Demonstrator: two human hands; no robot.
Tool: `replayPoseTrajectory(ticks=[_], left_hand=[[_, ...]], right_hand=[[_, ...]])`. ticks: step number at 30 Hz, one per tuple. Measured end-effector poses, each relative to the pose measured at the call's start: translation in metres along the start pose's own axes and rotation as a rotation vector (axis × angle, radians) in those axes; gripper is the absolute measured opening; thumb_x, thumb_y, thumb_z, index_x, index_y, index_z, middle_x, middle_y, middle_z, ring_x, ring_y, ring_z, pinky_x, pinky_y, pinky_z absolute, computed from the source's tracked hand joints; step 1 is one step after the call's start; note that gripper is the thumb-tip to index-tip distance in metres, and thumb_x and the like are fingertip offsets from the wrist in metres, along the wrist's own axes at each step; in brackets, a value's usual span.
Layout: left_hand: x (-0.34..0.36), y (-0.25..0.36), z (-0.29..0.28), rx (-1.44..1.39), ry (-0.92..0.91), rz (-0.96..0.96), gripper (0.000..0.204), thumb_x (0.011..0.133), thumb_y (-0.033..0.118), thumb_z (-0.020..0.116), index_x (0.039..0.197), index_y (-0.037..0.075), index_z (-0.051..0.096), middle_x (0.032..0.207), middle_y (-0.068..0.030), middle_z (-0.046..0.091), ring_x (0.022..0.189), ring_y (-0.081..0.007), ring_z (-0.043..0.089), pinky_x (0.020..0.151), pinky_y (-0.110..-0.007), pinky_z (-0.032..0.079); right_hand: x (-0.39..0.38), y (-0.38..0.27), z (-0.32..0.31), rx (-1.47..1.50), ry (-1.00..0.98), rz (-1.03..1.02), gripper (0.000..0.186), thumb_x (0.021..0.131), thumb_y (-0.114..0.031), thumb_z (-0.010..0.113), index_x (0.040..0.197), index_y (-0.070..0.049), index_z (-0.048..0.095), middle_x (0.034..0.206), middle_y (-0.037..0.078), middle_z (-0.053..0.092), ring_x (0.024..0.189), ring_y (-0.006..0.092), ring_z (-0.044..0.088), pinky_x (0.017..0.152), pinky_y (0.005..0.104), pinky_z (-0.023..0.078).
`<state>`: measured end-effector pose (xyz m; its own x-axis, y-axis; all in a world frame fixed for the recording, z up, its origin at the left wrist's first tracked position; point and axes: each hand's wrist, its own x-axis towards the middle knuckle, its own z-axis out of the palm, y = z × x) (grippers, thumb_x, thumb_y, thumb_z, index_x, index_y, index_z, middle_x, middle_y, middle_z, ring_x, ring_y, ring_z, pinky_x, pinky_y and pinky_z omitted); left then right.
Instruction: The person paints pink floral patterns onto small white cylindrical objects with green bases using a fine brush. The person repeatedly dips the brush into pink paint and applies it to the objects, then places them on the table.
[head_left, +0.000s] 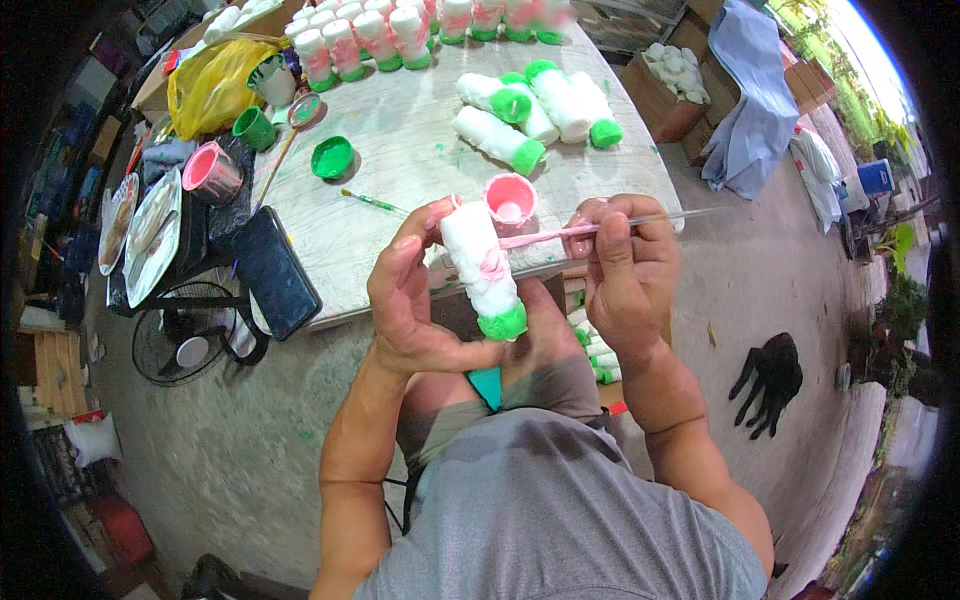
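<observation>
A white cylinder [473, 258] slants steeply at center frame, its green end [502, 322] pointing lower right, in the left hand's [405, 305] wide grip while the right hand [625, 260] pinches a pink-coated brush [540, 238].

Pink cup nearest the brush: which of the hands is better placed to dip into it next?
Probably the right hand: it pinches the brush, whose pink end is near the cup. The left hand is occupied, holding the white cylinder.
</observation>
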<state>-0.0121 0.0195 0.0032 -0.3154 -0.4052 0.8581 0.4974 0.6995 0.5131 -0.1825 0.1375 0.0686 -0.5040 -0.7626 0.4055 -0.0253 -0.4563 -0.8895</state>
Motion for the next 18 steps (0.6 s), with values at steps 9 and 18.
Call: replayPoseTrajectory(ticks=[9, 18], left_hand=[[0.008, 0.011, -0.003, 0.143, -0.023, -0.02, 0.114, 0.056, 0.019, 0.096, 0.153, 0.01, 0.036, 0.144, -0.0294, 0.053, 0.132, -0.0428, 0.056, 0.11, -0.055, 0.045], [0.01, 0.013, -0.008, 0.205, -0.04, -0.029, 0.113, 0.054, 0.021, 0.094, 0.151, 0.009, 0.038, 0.141, -0.0288, 0.056, 0.127, -0.0449, 0.059, 0.109, -0.056, 0.045]], right_hand=[[0.006, -0.005, 0.005, -0.299, -0.173, -0.331, 0.02, 0.109, -0.019, 0.058, 0.105, -0.001, 0.051, 0.089, 0.009, 0.059, 0.082, 0.0168, 0.057, 0.078, 0.0325, 0.051], [0.004, -0.009, -0.006, -0.586, -0.49, -0.784, 0.027, 0.081, 0.004, 0.075, 0.106, 0.001, 0.066, 0.109, 0.019, 0.069, 0.088, 0.0337, 0.068, 0.075, 0.0444, 0.057]])
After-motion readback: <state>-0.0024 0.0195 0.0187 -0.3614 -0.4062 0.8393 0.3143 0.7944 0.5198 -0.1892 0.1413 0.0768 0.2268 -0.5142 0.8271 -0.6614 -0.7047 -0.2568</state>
